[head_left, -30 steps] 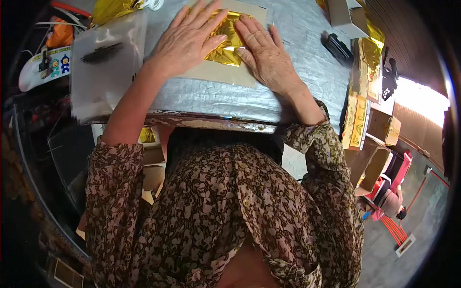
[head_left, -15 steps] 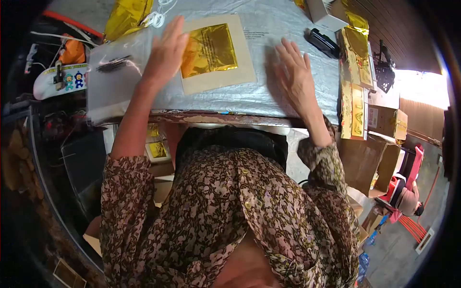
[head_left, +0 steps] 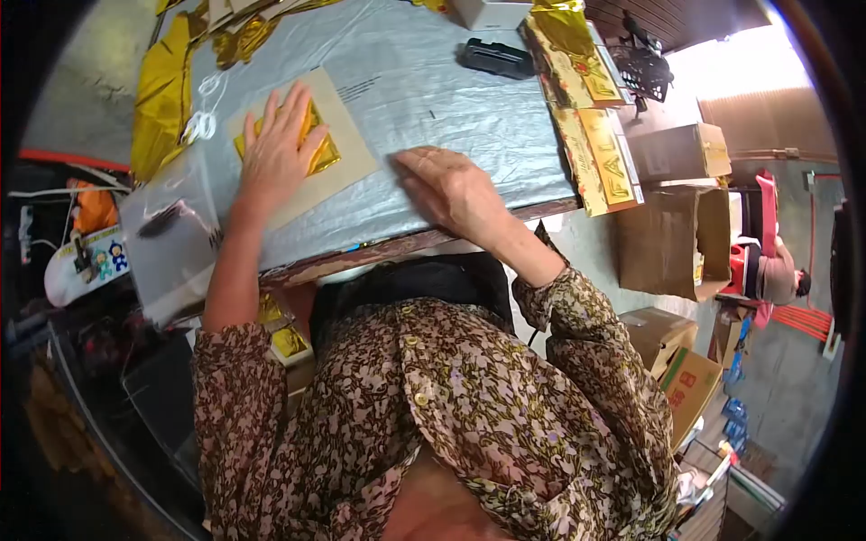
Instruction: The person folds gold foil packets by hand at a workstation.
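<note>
One gold foil, seemingly being smoothed: left hand flat, fingers extended; right hand, grip indeterminable. Next: even pressure.

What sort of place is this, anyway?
Probably a small workshop for paper crafts: a left hand lies over gold foil on plain paper at a silver-covered table, with cardboard boxes nearby.

Gold foil, one: middle hidden from me beneath the left hand. Beige card, one: partly covered likewise. Right hand: palm out of my sight. Printed lines: too small to read. White box: cut off at top. Dark item by plastic sleeve: indistinct.
</note>
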### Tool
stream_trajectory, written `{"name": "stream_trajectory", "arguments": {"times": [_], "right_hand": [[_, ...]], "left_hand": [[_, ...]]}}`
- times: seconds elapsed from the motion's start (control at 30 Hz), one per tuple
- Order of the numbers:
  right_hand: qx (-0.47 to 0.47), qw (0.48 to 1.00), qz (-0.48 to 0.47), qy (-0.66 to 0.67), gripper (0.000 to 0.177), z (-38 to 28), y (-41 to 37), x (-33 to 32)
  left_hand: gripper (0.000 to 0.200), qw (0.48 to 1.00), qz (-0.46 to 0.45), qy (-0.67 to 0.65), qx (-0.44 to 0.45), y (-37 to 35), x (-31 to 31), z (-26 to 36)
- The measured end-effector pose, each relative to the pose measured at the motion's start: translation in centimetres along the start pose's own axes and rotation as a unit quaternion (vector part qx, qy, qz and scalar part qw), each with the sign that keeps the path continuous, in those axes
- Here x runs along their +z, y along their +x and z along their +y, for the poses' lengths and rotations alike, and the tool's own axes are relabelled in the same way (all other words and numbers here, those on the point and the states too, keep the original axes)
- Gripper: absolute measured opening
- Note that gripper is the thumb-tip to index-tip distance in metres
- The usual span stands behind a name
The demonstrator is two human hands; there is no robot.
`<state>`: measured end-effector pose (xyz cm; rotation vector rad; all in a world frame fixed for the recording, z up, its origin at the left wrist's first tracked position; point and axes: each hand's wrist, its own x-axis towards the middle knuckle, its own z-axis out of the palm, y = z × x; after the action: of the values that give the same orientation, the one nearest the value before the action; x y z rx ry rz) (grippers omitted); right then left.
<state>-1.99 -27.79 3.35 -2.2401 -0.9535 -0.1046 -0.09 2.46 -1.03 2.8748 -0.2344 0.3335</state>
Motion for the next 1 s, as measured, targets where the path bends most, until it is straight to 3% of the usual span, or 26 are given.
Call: {"name": "stream_trajectory", "arguments": {"times": [0.1,0.13,0.27,0.33,0.47,0.53,0.6,0.67,0.7,0.73,0.77,0.83,0.9,0.97,1.0], "right_hand": [[0.065,0.995,0.01,-0.079,0.023,1.6,-0.4,-3.0],[0.059,0.994,0.051,-0.074,0.021,2.2,-0.4,-3.9],[0.13,0.958,0.099,-0.234,0.017,6.7,0.3,-9.0],[0.152,0.936,0.146,-0.281,0.015,8.6,2.0,-11.6],[0.201,0.914,0.141,-0.324,0.019,10.7,9.1,-15.5],[0.174,0.913,0.135,-0.343,0.022,13.3,13.8,-15.7],[0.023,0.897,0.184,-0.401,0.021,13.3,17.0,-14.8],[0.11,0.922,0.127,-0.347,0.019,20.6,21.7,-11.7],[0.032,0.912,0.126,-0.39,0.02,24.7,23.7,-10.6],[0.063,0.91,0.058,-0.406,0.02,26.8,25.5,-10.4],[0.093,0.903,-0.016,-0.419,0.02,27.7,26.5,-9.3],[0.149,0.906,-0.005,-0.396,0.018,21.0,25.7,-9.7],[0.105,0.851,-0.131,-0.498,0.018,27.2,28.6,-9.7],[-0.002,0.811,-0.175,-0.558,0.021,29.6,28.2,-11.3],[0.087,0.898,-0.009,-0.431,0.022,29.3,27.3,-11.3]], "left_hand": [[0.063,1.0,-0.009,-0.021,-0.011,0.0,0.1,-0.3],[0.063,1.0,-0.006,-0.027,-0.004,0.0,0.1,-0.3],[0.061,1.0,-0.011,-0.028,-0.006,-0.2,0.1,-0.2],[0.061,1.0,-0.008,-0.009,-0.005,-0.2,-0.5,-0.3],[0.061,1.0,-0.03,0.001,0.005,-0.4,-1.1,0.6],[0.061,0.999,-0.034,0.012,0.003,-0.5,-1.2,0.8],[0.061,0.999,-0.037,-0.015,0.005,-0.5,-1.4,0.6],[0.06,0.999,-0.028,-0.034,-0.003,-0.6,-1.4,0.5],[0.058,0.998,-0.017,-0.057,-0.002,-0.5,-1.4,0.4],[0.058,0.998,-0.022,-0.053,-0.024,-0.3,-1.4,0.1],[0.055,0.992,0.005,-0.126,-0.028,-0.2,-1.4,-0.2],[0.053,0.979,0.022,-0.194,-0.055,-0.6,-1.2,-0.6],[0.047,0.959,0.095,-0.265,-0.043,-0.4,-1.2,-1.3],[0.045,0.949,0.104,-0.29,-0.062,-0.5,-1.3,-1.6],[0.043,0.938,0.116,-0.32,-0.068,-0.4,-1.3,-1.7]]}}
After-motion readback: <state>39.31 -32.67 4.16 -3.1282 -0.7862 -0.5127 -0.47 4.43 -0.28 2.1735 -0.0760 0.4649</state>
